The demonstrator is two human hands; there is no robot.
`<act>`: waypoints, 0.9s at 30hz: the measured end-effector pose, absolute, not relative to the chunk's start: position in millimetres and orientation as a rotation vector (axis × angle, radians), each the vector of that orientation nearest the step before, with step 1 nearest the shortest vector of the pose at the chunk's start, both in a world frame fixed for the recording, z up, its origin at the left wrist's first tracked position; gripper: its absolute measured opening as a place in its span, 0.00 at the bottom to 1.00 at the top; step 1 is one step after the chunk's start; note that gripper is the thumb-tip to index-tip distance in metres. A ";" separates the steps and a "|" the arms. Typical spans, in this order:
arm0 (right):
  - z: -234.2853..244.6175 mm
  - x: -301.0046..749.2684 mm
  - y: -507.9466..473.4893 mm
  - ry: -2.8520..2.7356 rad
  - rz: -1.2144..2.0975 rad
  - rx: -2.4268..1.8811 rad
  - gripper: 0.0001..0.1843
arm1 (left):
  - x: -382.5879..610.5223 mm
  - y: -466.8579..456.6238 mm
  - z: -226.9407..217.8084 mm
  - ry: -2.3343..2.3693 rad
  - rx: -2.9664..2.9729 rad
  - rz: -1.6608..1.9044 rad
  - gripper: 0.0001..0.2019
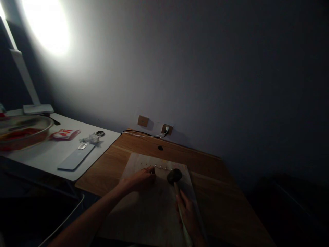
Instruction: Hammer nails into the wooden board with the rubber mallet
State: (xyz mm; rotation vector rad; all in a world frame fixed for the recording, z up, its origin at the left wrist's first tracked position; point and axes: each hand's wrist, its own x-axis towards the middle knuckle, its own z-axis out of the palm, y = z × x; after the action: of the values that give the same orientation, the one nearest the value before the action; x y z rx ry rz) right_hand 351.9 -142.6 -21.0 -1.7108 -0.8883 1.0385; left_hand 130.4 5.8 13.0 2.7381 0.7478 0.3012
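Note:
A pale wooden board (151, 209) lies on the brown tabletop in front of me. Along its far part stands a row of several small shiny nails (160, 167), with a few dark dots to their left. My left hand (145, 179) is at the left end of that row, its fingers pinched together; a tiny glint shows at the fingertips, too small to name. In my right hand (189, 212) is the pale handle of a mallet (174, 176), fingers wrapped round it. The mallet's dark, rounded head is over the board's right part, close to the last nail.
On the white table (108, 139) to the left are a phone (75, 157), a crumpled wrapper (91, 138), a red-and-white packet (66, 134), a large clear bowl (28, 137) and a lamp (38, 108). A charger (167, 129) with a white cable sits in the wall socket.

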 end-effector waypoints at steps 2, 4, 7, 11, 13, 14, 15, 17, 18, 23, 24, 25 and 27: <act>-20.3 350.8 -142.5 -0.879 1.040 -1.712 0.46 | 128.8 10.7 11.8 0.752 2.685 0.330 0.06; -17.0 349.6 -143.2 -0.889 1.034 -1.705 0.46 | 126.1 21.1 9.9 0.832 2.626 0.386 0.07; -10.6 347.5 -144.5 -0.888 1.034 -1.711 0.45 | 121.7 41.8 7.2 1.019 2.571 0.459 0.10; -8.3 345.6 -144.2 -0.864 1.030 -1.726 0.45 | 121.1 61.9 6.0 1.136 2.565 0.496 0.11; -10.7 345.7 -143.5 -0.859 1.034 -1.716 0.45 | 123.8 64.9 6.3 1.156 2.582 0.503 0.11; -12.2 345.9 -143.2 -0.859 1.036 -1.708 0.44 | 125.5 65.1 6.6 1.163 2.592 0.504 0.11; -13.5 346.2 -142.9 -0.860 1.037 -1.699 0.44 | 127.4 64.6 7.0 1.171 2.603 0.505 0.12; -15.0 346.8 -142.7 -0.864 1.027 -1.691 0.43 | 130.8 62.8 8.5 1.182 2.627 0.496 0.12; -15.1 346.9 -142.9 -0.867 1.023 -1.689 0.43 | 132.2 61.7 9.6 1.183 2.640 0.487 0.12; -14.1 347.0 -144.0 -0.870 1.036 -1.677 0.43 | 135.0 55.8 17.4 1.175 2.700 0.425 0.11; -14.7 347.1 -144.0 -0.864 1.039 -1.675 0.42 | 135.2 54.7 18.5 1.176 2.706 0.416 0.11; -15.6 347.3 -143.9 -0.861 1.042 -1.671 0.42 | 135.6 53.8 19.3 1.178 2.708 0.411 0.11; -17.7 347.6 -143.6 -0.857 1.045 -1.664 0.42 | 137.1 52.8 19.2 1.186 2.702 0.415 0.12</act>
State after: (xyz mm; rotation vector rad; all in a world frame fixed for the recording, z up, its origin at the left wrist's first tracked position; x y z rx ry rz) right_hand 347.6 -143.6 -17.7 -1.6644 -0.8573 1.0446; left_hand 137.1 52.8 19.2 2.7025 1.1859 0.4145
